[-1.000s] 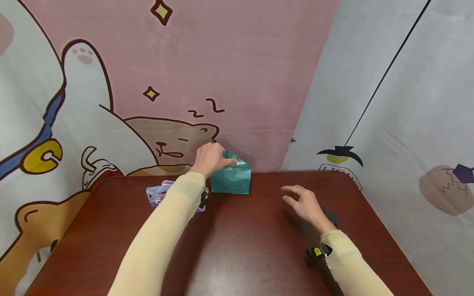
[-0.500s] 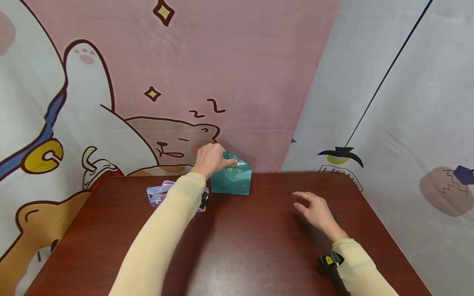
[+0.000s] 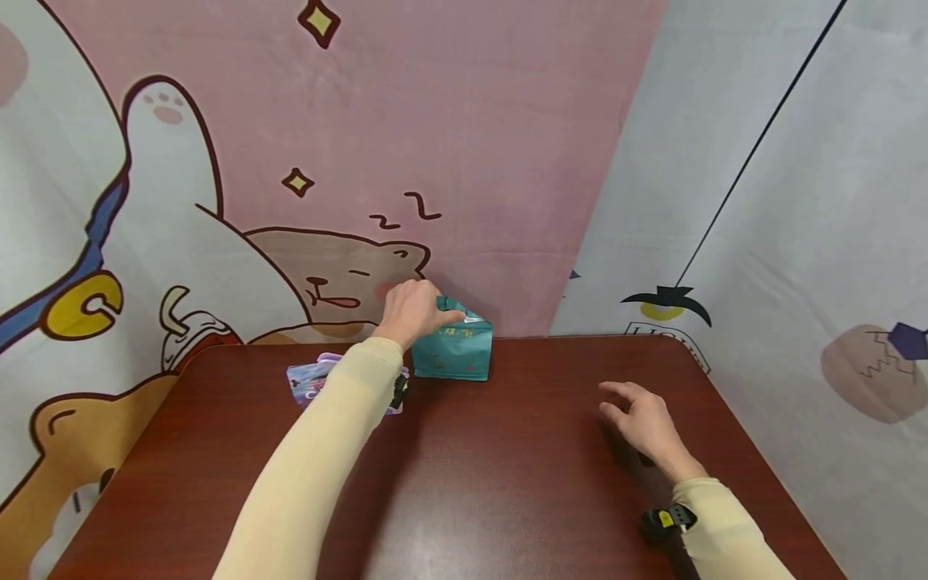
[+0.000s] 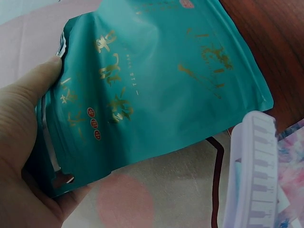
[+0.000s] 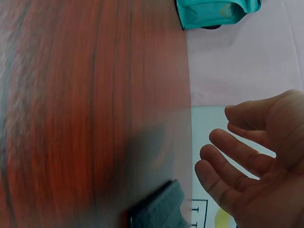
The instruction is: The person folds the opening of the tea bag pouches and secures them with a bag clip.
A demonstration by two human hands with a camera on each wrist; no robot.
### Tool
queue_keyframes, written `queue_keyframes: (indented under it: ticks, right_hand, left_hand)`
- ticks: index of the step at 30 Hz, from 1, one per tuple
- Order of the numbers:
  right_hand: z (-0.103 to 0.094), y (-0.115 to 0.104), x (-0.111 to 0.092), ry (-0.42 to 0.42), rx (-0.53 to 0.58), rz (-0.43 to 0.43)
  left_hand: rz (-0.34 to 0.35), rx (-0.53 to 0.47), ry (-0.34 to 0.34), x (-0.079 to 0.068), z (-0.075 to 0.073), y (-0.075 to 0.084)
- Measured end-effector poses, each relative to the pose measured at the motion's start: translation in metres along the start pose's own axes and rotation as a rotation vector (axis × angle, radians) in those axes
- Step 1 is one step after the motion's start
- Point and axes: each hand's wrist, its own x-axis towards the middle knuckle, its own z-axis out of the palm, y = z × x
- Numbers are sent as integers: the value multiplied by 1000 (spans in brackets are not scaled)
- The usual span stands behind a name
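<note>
At the back of the table stands a teal pouch (image 3: 453, 350) with gold lettering, its top edge gripped by my left hand (image 3: 412, 310). In the left wrist view the thumb lies along the top of the pouch (image 4: 142, 90), with fingers behind it. My right hand (image 3: 641, 419) hovers over the right side of the table, fingers loosely bent and holding nothing. Below it lies a dark grey, block-like object (image 5: 164, 206), mostly hidden by the hand in the head view.
A colourful printed packet (image 3: 308, 380) lies left of the pouch, partly under my left forearm. Beside it is a lilac item (image 4: 254, 166) with a piano-key print. A cartoon-printed cloth (image 3: 507, 161) hangs behind the brown table (image 3: 478, 483).
My right hand has moved to the right and slightly toward me, covering more of the dark object. The left hand and the pouch have stayed in place.
</note>
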Motion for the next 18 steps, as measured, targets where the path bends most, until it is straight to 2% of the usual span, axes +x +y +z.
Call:
queue_keyframes:
  ticks: [18]
  right_hand:
    - [-12,27,-13,28,-74,60]
  left_hand:
    - [11,2,5,0,0,0]
